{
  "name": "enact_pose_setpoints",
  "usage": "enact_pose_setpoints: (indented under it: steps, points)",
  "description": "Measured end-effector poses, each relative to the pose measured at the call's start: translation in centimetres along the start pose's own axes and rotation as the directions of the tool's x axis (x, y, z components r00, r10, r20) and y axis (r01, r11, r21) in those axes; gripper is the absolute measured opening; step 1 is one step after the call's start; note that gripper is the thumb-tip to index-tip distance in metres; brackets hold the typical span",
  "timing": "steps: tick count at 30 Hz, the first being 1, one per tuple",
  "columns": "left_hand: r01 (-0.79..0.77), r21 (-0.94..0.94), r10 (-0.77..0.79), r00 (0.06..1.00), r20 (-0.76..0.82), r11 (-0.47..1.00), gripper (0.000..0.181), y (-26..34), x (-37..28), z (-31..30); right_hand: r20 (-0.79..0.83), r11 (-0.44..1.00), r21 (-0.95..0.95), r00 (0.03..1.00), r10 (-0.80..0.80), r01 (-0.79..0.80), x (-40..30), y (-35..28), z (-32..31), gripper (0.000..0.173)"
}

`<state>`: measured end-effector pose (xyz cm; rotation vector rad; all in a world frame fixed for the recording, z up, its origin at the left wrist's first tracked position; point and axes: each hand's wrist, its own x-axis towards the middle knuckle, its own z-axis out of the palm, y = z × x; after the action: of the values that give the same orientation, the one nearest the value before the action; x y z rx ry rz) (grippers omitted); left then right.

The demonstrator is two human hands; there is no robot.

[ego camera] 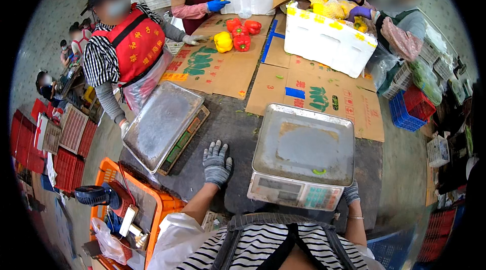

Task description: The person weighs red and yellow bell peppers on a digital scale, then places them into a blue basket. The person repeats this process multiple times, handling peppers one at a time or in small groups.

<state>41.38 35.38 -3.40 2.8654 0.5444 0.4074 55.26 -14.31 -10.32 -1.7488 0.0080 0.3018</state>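
Note:
My left hand (217, 163), in a grey knit glove, lies flat on the dark table (233, 129) with its fingers apart and nothing in it. It rests between two weighing scales. To its right stands a digital scale (296, 192) topped by a worn metal pan (313, 144). On that pan lies a small curved green pepper (319, 171). My right hand (351, 193), gloved alike, is at the scale's right front corner; the pan's edge hides its fingers, so its grip cannot be made out. Left of my left hand is a second scale with a metal pan (163, 125).
Flattened cardboard (224, 76) covers the far table, bearing red bell peppers (242, 42) and a yellow one (223, 42). A white foam box (328, 44) holds netted yellow produce. Co-workers stand along the left and far sides. An orange crate (157, 209) with a small fan (95, 195) sits at left.

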Motion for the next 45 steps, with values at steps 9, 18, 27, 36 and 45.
enact_pose_setpoints:
  steps: [9, 18, 27, 36, 45]
  points:
    - [0.012, -0.09, -0.013, 1.0, -0.003, 0.996, 0.043, 0.2, 0.4, -3.1, 0.046, 0.914, 0.365, 0.984, 0.173, -0.177, 2.0, 6.1, -3.6, 0.03]
    - [0.109, -0.305, -0.157, 0.978, -0.14, 0.946, 0.045, 0.7, -1.3, 1.7, 0.034, 0.992, -0.129, 0.999, 0.016, -0.012, 2.4, -3.0, 5.0, 0.034]
    - [0.408, -0.817, 0.195, 0.913, 0.359, -0.408, 0.03, 8.3, 3.1, 4.6, 0.071, 0.942, 0.272, 0.98, 0.187, -0.2, 0.5, -2.3, 0.3, 0.038]
    - [0.585, -0.339, 0.239, 0.694, 0.679, -0.737, 0.025, 8.3, 4.0, 8.6, 0.021, 0.851, 0.516, 0.994, 0.105, -0.101, -0.4, -1.5, 1.8, 0.037]
    - [0.496, -0.471, 0.117, 0.768, 0.629, -0.729, 0.024, 8.2, 2.0, 2.8, -0.016, 0.857, 0.509, 0.995, 0.098, -0.076, -1.6, -1.0, 3.3, 0.037]
